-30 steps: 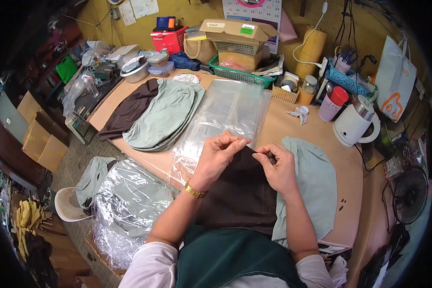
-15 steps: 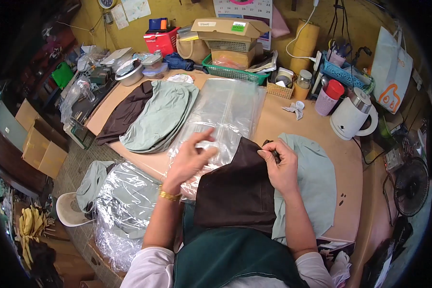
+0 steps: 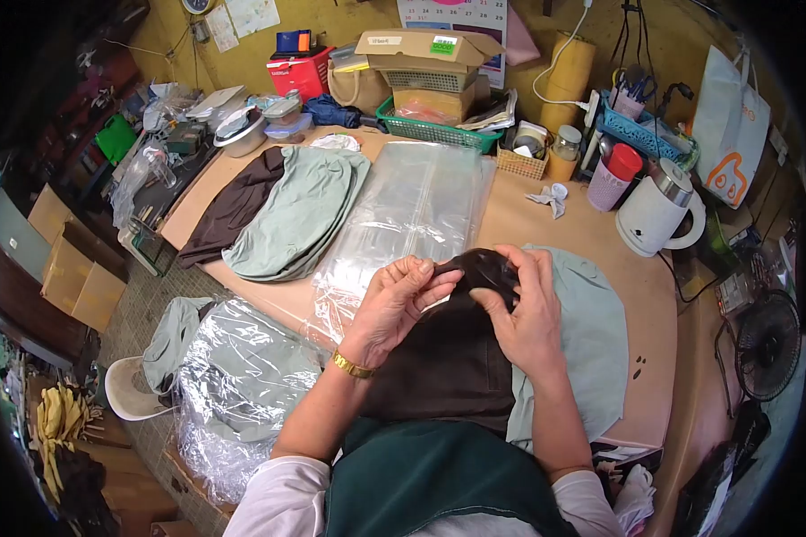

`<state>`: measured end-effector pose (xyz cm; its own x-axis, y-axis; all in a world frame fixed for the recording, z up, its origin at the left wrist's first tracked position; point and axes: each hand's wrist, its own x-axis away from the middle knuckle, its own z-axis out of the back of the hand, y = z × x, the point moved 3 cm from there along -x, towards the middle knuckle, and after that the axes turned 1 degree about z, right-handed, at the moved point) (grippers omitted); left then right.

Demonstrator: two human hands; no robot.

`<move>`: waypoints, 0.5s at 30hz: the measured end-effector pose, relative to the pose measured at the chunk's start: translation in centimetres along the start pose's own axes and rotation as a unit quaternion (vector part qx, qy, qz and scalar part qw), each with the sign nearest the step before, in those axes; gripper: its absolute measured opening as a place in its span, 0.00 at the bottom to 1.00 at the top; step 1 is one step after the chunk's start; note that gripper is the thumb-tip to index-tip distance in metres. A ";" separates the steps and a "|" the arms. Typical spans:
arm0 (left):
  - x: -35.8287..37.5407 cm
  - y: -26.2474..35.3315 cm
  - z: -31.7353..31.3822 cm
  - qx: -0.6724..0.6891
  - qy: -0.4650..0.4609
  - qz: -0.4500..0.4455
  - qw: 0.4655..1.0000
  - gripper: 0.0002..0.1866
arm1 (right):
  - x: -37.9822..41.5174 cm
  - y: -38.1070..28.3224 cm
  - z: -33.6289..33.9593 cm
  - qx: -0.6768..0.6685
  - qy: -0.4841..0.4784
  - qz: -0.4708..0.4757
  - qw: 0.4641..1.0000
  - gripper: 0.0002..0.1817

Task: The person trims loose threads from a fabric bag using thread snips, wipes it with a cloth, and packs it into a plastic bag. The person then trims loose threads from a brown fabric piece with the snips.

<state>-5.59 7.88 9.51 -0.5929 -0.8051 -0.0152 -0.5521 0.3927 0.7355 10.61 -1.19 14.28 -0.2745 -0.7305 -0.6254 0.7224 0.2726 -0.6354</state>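
A dark brown piece of fabric (image 3: pixel 434 367), perhaps a garment, lies in front of my body with its upper edge lifted and bunched. My left hand (image 3: pixel 396 300) pinches that edge at its left corner. On the other side, my right hand (image 3: pixel 527 309) grips the bunched top, thumb in front and fingers behind. Pale green fabric (image 3: pixel 591 336) lies flat on the table beneath and to the right of the brown piece. Just beyond my hands is a stack of clear plastic bags (image 3: pixel 425 192).
Green (image 3: pixel 304 215) and brown fabric pieces (image 3: pixel 233 210) lie at the table's left. A white kettle (image 3: pixel 658 210), a red-lidded cup (image 3: pixel 614 174) and a green basket (image 3: pixel 439 134) stand at the back. A plastic-wrapped green bundle (image 3: pixel 242 376) sits at lower left.
My left hand has moved right from above the plastic bags and now holds the brown fabric's edge. The fabric's top is more bunched between both hands.
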 end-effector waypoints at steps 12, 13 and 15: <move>0.4 -1.0 -1.6 -0.046 -0.002 -0.078 0.996 0.09 | -0.6 -4.1 0.4 0.192 0.000 0.191 0.963 0.17; 0.5 -1.1 -1.8 -0.065 0.014 -0.086 0.994 0.09 | -0.6 -4.2 0.4 0.192 0.000 0.191 0.963 0.17; 0.7 -1.0 -2.4 -0.083 0.030 -0.093 0.992 0.09 | -0.8 -4.4 0.3 0.193 0.007 0.196 0.961 0.15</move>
<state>-4.02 5.88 10.38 -0.4510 -0.8837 -0.1254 -0.5417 0.1593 0.8254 7.82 -2.02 17.68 0.0605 -0.6103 -0.7899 0.9528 0.2712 -0.1366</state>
